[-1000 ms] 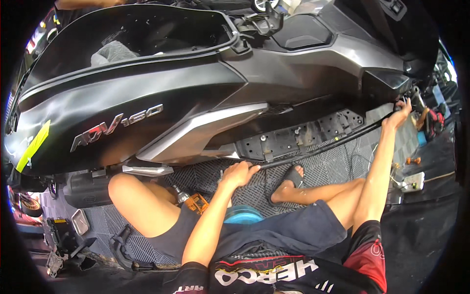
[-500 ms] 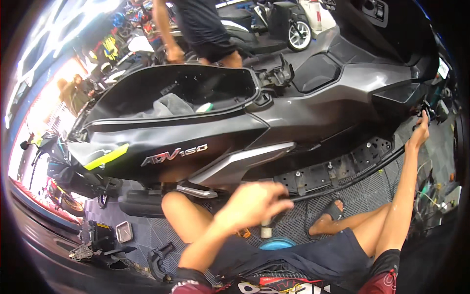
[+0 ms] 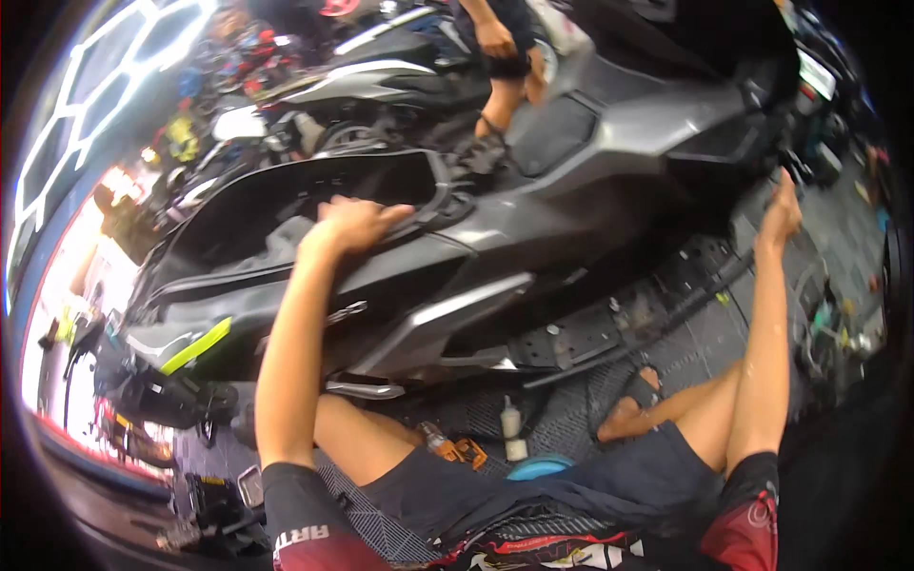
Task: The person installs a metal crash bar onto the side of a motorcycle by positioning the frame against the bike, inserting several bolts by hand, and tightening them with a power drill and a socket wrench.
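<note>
A dark grey scooter [image 3: 533,249] stands side-on before me, with its lower frame rail [image 3: 619,319] exposed. My left hand [image 3: 357,224] is over the near rim of its uncovered storage compartment [image 3: 224,211]. One finger stretches to the right; the others are partly hidden, and nothing shows in the hand. A crumpled greyish sheet [image 3: 284,238] lies inside the compartment beside it. At the scooter's front end, my right hand [image 3: 781,214] is raised close to the bodywork. Blur smears its fingers, so any small thing in them cannot be made out.
Between my legs stand a pale bottle [image 3: 512,428], an orange-and-black tool [image 3: 465,452] and a round blue seat [image 3: 540,467]. Black parts [image 3: 205,500] lie at lower left. Beyond the scooter a co-worker's leg [image 3: 500,100] shows, with other motorbikes [image 3: 371,86] behind.
My left hand has risen from before the lower side panel to the compartment rim. My right hand has shifted slightly left and up. The co-worker has moved right, and the view has tilted.
</note>
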A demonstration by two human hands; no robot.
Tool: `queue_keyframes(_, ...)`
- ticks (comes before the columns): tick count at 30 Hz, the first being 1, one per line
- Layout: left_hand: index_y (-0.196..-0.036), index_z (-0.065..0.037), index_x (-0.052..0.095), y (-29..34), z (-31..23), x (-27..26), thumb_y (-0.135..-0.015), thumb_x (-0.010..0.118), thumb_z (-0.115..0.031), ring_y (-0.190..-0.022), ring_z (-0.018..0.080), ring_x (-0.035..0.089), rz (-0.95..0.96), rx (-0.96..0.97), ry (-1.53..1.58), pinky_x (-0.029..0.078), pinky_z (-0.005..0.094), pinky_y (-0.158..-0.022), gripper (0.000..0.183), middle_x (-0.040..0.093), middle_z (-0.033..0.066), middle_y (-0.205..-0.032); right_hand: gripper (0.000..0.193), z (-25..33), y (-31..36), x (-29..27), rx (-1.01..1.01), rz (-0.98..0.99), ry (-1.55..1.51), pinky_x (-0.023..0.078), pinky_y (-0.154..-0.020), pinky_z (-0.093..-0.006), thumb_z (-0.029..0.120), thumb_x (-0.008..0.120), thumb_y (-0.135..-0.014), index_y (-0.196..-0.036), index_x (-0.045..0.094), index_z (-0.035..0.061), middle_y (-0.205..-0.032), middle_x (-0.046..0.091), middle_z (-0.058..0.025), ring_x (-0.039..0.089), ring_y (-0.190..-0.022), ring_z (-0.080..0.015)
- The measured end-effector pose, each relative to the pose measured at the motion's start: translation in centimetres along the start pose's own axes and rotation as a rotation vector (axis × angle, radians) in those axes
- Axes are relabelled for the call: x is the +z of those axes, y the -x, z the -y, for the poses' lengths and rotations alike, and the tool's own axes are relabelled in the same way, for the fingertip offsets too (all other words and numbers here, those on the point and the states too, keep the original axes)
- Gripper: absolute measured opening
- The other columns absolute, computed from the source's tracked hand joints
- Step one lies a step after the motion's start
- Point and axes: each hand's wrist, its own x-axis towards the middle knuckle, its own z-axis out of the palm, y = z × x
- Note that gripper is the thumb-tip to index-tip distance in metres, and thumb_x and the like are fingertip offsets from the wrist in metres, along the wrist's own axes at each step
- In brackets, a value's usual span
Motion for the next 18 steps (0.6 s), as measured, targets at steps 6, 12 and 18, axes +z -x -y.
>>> queue_keyframes(6, -0.083, -0.003, 0.07, 11.9, -18.3, 0.5, -0.093, 0.069, -0.026, -0.082, 0.0392, 0.064, -0.407, 0.268, 0.902, 0.05, 0.0469, -0.075, 0.025, 0.066, 0.0202, -0.086, 0.054, 1.7, 0.3, -1.4, 0.026, 0.02, -0.03, 0.038, -0.071, -0.0317, 0.055, 0.067, -0.089, -0.069, 0.062, 0.0049, -0.067, 0.052, 0.0016, 0.047, -0.07, -0.0146)
queue_keyframes(12, -0.102, 0.002, 0.07, 19.9, -32.7, 22.1, -0.094, 0.067, -0.042, -0.101, 0.0413, 0.068, 0.322, 0.4, 0.835, 0.056, 0.0506, -0.086, 0.044, 0.07, 0.0227, -0.104, 0.049, 1.0, 2.1, 0.0, 0.007, 0.089, -0.111, 0.035, -0.067, -0.0308, 0.05, 0.069, -0.089, -0.066, 0.058, 0.0087, -0.067, 0.047, 0.0029, 0.042, -0.066, -0.0123)
queue_keyframes(18, -0.121, -0.002, 0.071, 23.4, -30.2, 28.9, -0.098, 0.061, -0.047, -0.117, 0.037, 0.067, 0.955, 0.248, 0.56, 0.054, 0.0467, -0.098, 0.051, 0.067, 0.0243, -0.127, 0.028, -0.3, -2.3, -2.2, -0.049, 0.083, -0.149, 0.041, -0.095, -0.0324, 0.029, 0.062, -0.097, -0.102, 0.075, 0.0059, -0.084, 0.063, -0.0021, 0.056, -0.088, -0.0151)
